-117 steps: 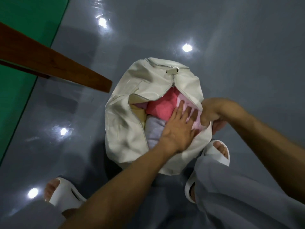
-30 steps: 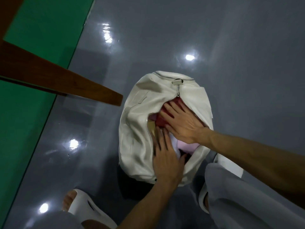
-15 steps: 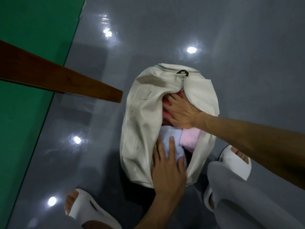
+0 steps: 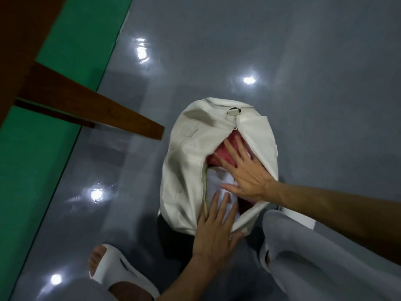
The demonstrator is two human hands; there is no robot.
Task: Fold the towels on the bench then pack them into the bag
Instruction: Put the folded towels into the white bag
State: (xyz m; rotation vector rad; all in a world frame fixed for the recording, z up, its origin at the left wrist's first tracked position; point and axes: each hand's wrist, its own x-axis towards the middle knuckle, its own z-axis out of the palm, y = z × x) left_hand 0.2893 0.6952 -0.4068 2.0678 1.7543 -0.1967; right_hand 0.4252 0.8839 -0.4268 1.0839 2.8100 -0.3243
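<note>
The straight fingers (image 4: 230, 148) of the right hand (image 4: 247, 174) are pressed flat on a red towel (image 4: 218, 149), those of the left hand (image 4: 213, 235) on a pale towel (image 4: 217, 181); nothing is grasped. Both towels are lodged inside the open cream bag (image 4: 184, 170) on the floor (image 4: 303, 72). Packing is judged nearly finished; whether towels are left on the tabletop (image 4: 86, 105) cannot be told.

A glossy grey floor (image 4: 303, 51) fills most of the view, with a green strip (image 4: 32, 170) running along its left side. Bright light reflections (image 4: 249, 80) dot the grey (five spots show). Near left lies a white slipper (image 4: 121, 276) with toes showing; near right, a grey trouser leg (image 4: 314, 257) partly covers a second white slipper (image 4: 297, 218).
</note>
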